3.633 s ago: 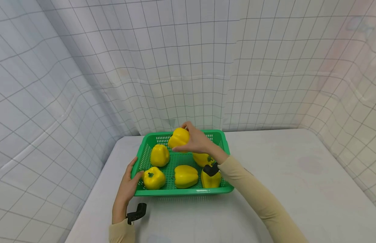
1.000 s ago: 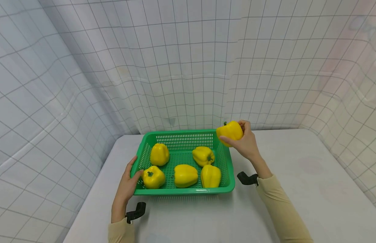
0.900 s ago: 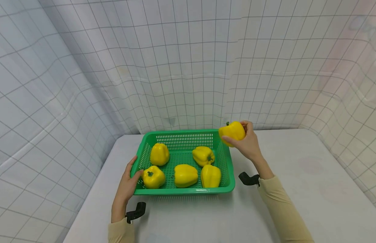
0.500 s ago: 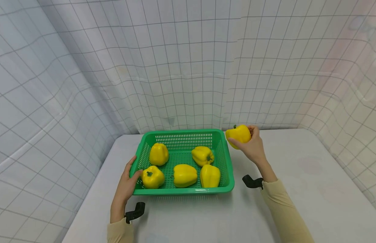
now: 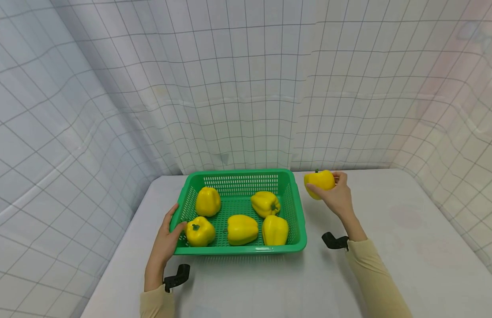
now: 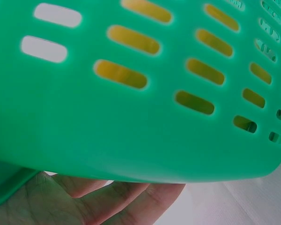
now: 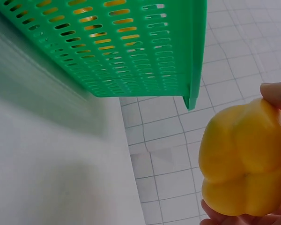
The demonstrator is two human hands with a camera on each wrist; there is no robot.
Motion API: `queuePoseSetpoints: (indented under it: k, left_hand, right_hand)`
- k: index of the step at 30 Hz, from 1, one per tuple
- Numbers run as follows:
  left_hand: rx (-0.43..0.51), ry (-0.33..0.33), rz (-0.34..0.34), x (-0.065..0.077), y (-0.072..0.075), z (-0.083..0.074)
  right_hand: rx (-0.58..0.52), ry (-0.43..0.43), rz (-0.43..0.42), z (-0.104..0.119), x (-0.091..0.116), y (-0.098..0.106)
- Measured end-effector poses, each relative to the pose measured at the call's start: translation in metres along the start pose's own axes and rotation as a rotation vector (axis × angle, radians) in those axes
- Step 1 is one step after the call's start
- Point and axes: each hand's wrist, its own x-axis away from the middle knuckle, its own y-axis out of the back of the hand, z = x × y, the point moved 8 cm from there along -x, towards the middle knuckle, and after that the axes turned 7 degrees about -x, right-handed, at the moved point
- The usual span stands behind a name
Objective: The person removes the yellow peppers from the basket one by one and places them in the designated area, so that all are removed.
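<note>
My right hand (image 5: 339, 198) holds a yellow bell pepper (image 5: 319, 179) just right of the green plastic basket (image 5: 239, 250), above the white table. Its thumb lies on the near side of the pepper and the fingers go round the far side. In the right wrist view the lobed bottom of this bell pepper (image 7: 246, 159) faces the camera, apart from the basket wall (image 7: 145, 61). My left hand (image 5: 165, 240) grips the basket's left rim, thumb over the edge. Fingers (image 6: 131, 199) show along the basket in the left wrist view; their tips are hidden.
Several yellow bell peppers lie in the basket: one at back left (image 5: 208, 202), one at front left (image 5: 200, 232), others in the middle and right (image 5: 275, 230). A white gridded curtain (image 5: 246, 88) encloses the table (image 5: 396, 229) behind and at both sides.
My right hand lifts the bell pepper out from over the basket's back, carries it right past the right rim, and lowers it slightly. My left hand stays at the left rim.
</note>
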Motion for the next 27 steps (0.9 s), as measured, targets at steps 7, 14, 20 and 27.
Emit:
queuePoseSetpoints:
  k: [7, 14, 20, 27]
  left_hand:
    - [0.002, 0.005, 0.001, 0.001, 0.000, 0.000]
    - [-0.003, 0.007, 0.003, 0.001, 0.000, -0.001]
    - [-0.005, 0.005, 0.003, 0.001, 0.000, -0.001]
    - [-0.001, 0.006, 0.003, 0.001, 0.000, -0.001]
  right_hand:
    - [0.037, -0.061, -0.021, -0.015, -0.001, 0.003]
    - [0.067, -0.118, -0.038, -0.031, -0.003, 0.003]
    - [0.074, -0.160, -0.035, -0.044, -0.003, -0.002]
    - [0.097, -0.170, -0.047, -0.054, -0.002, -0.006]
